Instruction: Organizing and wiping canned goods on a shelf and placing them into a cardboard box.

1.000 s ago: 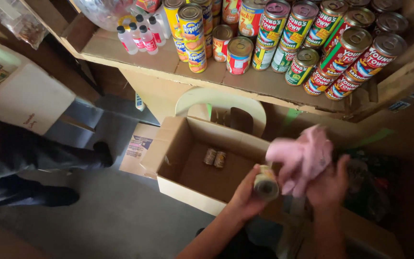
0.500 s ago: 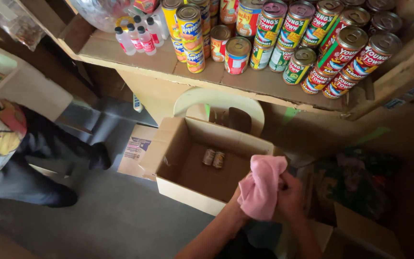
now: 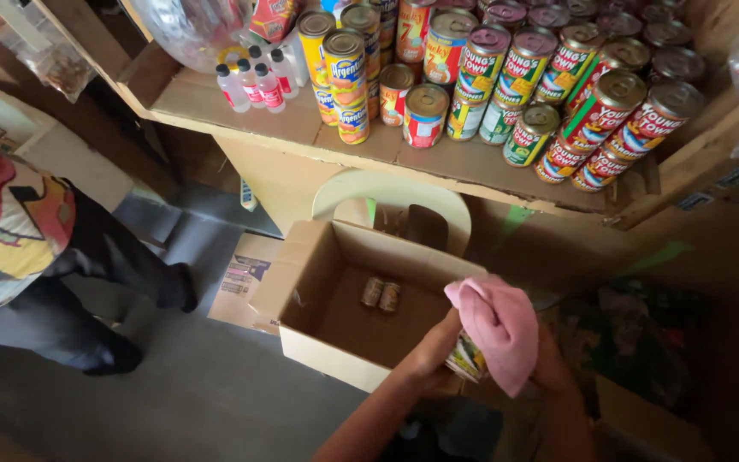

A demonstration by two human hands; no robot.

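The left hand was closed around a small can, which sat low in the frame just past the near right corner of an open cardboard box. The can's long axis was tilted, its upper end hidden under cloth and its lower end angled down toward the person; which end was the lid could not be told. Only a sliver of it showed: a printed label with yellow, green and white patches. The right hand gripped a pink cloth, draped over the top of the can and pressed against it, so most of that hand lay hidden beneath the folds.

Inside the box, two small cans lay on their sides, touching, near the far wall. A pale plastic chair stood behind the box. Above, a wooden shelf carried rows of upright tins with colourful labels, and small clear bottles with red caps at its left end. At the left edge stood another person in dark trousers and a patterned top.
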